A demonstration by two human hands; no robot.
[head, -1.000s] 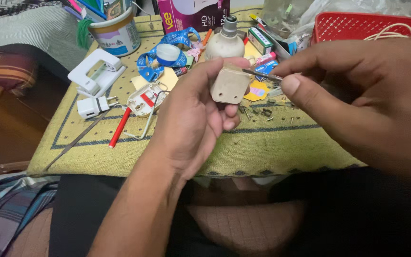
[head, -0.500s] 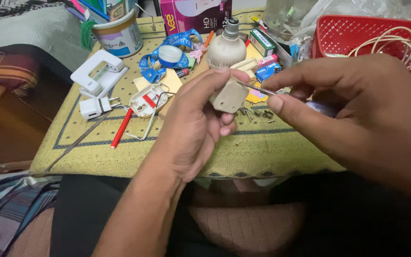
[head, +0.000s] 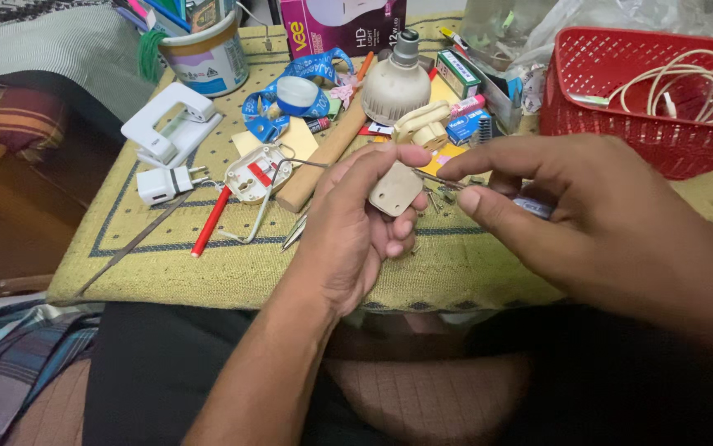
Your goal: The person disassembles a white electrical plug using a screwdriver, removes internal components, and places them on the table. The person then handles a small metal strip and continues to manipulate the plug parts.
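My left hand (head: 356, 231) sits at the middle of the frame, its fingers and thumb clamped around a small beige plug cover (head: 395, 188). My right hand (head: 613, 223), at the right of the frame, has thumb and forefinger pinched together on a thin metal tool (head: 443, 179) whose tip meets the cover's top edge. Both hands hover over the yellow-green table mat (head: 208, 272). Just behind the cover lies a light bulb (head: 396, 83) on its side. Left of my hand are an open white plug (head: 251, 174), a red pencil (head: 210, 221) and a white charger (head: 162, 183). A red basket (head: 621, 124) holding a white cable (head: 687, 87) stands at the upper right, a paint tin (head: 208, 58) at the upper left.
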